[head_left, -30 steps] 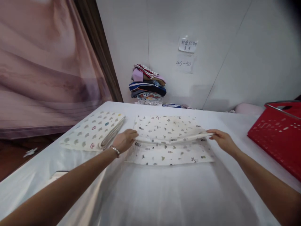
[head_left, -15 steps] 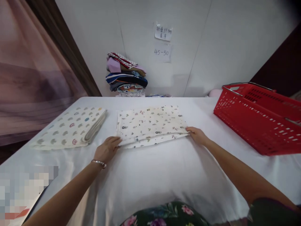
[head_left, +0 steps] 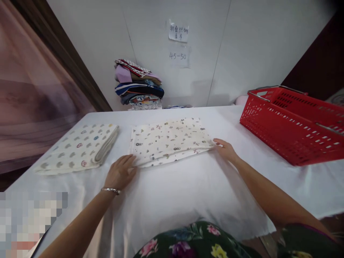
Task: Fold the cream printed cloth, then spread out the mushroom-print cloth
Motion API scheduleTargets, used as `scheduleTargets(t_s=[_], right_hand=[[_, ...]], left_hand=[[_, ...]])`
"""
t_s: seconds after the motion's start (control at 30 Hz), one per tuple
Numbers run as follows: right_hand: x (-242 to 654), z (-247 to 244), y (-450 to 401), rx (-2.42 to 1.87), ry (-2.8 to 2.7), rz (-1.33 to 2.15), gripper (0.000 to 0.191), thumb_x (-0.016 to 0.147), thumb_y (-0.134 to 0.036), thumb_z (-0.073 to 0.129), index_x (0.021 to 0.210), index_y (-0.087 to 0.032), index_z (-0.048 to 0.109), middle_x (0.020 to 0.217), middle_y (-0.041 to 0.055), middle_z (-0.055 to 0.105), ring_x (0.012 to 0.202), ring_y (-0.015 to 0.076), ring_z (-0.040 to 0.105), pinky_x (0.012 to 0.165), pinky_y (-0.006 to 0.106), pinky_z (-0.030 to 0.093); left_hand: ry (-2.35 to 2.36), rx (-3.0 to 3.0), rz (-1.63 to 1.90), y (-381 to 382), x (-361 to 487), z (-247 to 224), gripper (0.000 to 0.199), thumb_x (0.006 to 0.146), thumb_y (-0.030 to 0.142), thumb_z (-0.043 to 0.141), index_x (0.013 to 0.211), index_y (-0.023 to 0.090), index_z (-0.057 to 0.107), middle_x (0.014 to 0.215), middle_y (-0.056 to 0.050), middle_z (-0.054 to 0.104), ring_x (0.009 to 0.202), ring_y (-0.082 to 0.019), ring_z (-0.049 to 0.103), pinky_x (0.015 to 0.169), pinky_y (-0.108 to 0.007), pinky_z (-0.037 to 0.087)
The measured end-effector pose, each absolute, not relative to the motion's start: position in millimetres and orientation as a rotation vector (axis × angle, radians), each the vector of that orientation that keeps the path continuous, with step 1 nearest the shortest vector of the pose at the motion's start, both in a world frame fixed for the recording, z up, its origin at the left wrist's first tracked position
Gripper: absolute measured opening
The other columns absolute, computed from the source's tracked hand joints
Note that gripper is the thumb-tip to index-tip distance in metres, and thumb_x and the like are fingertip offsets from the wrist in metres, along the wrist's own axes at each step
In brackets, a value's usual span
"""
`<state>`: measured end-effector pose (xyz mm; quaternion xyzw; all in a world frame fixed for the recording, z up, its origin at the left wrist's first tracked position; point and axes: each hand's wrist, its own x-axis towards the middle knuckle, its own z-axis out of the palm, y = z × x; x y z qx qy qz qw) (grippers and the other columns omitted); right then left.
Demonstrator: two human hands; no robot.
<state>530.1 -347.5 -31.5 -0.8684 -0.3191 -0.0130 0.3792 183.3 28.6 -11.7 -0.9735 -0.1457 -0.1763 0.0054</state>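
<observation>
A cream cloth with small printed figures (head_left: pixel 172 138) lies folded flat on the white-covered table (head_left: pixel 188 193), its near edge slightly rumpled. At its near left corner, my left hand (head_left: pixel 120 171), with a bracelet at the wrist, pinches the fabric between thumb and fingers. My right hand (head_left: pixel 225 148) is at the near right corner, thumb and forefinger apart beside the edge. Left of this cloth rests another folded cream cloth with a mushroom-like print (head_left: pixel 77 148), which neither hand touches.
A red perforated basket (head_left: pixel 292 125) with metal handles stands on the right. Folded fabrics (head_left: pixel 139 86) are piled behind the table's far edge, against the wall. Two paper notes (head_left: pixel 178 32) hang above. A pink curtain (head_left: pixel 32 89) hangs at the left.
The view has shifted a little. My right hand has loosened from the cloth's corner, its fingers now parted. My left hand remains at the left corner, and the near edge lies lower and flatter.
</observation>
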Motion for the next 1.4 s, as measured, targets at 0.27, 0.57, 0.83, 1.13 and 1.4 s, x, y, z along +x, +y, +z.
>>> scheduleTargets(t_s=[0.27,0.57,0.83,1.13,1.4], right_hand=[[495,-15,-314,-2.264,-1.649,-0.223,0.033,0.086,-0.027,0.049,0.118,-0.024,0.057,0.127,0.0079,0.053,0.118,0.0268,0.043,0.093,0.045,0.039],[504,-21,-292,-2.247,-1.582,-0.201,0.025,0.091,-0.023,0.040,0.103,-0.020,0.061,0.104,0.0066,0.065,0.097,0.0222,0.057,0.085,0.041,0.043],[469,-19,-289,-2.044,-1.873,-0.283,0.019,0.089,-0.023,0.046,0.097,-0.020,0.063,0.132,0.0081,0.049,0.130,0.0254,0.033,0.098,0.046,0.037],[476,-18,-267,-2.116,-1.621,-0.329,0.025,0.092,-0.021,0.038,0.083,-0.019,0.061,0.122,0.0073,0.058,0.126,0.0241,0.038,0.097,0.045,0.038],[437,-24,-268,-2.021,-1.806,-0.377,0.022,0.091,-0.018,0.042,0.096,-0.020,0.063,0.100,0.0073,0.064,0.095,0.0195,0.054,0.081,0.035,0.042]], left_hand=[[-0.100,-3.096,-0.629,-21,220,-14,0.038,0.084,0.035,0.053,0.119,0.021,0.055,0.123,-0.011,0.057,0.113,-0.027,0.051,0.095,-0.045,0.038],[-0.211,-3.199,-0.735,-6,243,-21,0.024,0.092,0.028,0.041,0.093,0.020,0.063,0.095,-0.004,0.069,0.088,-0.019,0.061,0.080,-0.035,0.047],[0.040,-3.156,-0.770,-32,247,-23,0.021,0.085,0.030,0.053,0.101,0.018,0.060,0.116,-0.011,0.060,0.108,-0.024,0.053,0.091,-0.040,0.043],[-0.289,-3.386,-0.835,-19,268,-19,0.015,0.087,0.027,0.048,0.080,0.019,0.058,0.089,-0.005,0.065,0.087,-0.019,0.058,0.078,-0.034,0.046],[-0.456,-3.391,-0.793,-22,272,-18,0.016,0.087,0.029,0.046,0.081,0.020,0.058,0.084,-0.004,0.064,0.083,-0.019,0.057,0.074,-0.033,0.045]])
